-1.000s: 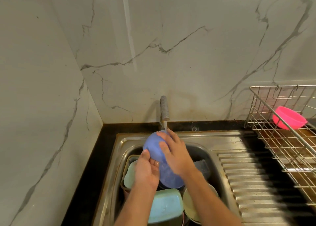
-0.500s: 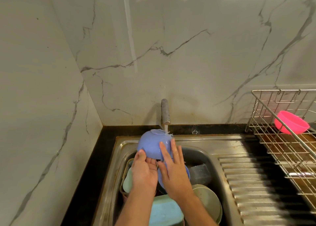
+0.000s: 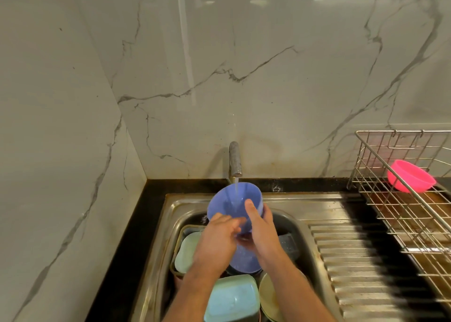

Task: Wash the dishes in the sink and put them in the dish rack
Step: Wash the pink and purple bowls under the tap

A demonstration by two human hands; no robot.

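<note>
The right hand point(image 3: 262, 226) is gripping the blue bowl point(image 3: 233, 201) by its rim, thumb inside, tilting its mouth toward the person under the tap point(image 3: 235, 159) stream. The left hand point(image 3: 217, 238) is rubbing the near rim, fingers blurred, so its grip is unclear. The rack point(image 3: 402, 214) is lying well to the right, nearer the right hand, with a pink bowl point(image 3: 411, 176) inside. More dishes are waiting in the sink point(image 3: 175, 209).

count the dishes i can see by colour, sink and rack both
Blue: 2, the bowl under the tap and another below the hands
Pale green: 2, one container, one lid
Cream: 1, plate
Pink: 1, bowl in the rack
Total: 6
</note>
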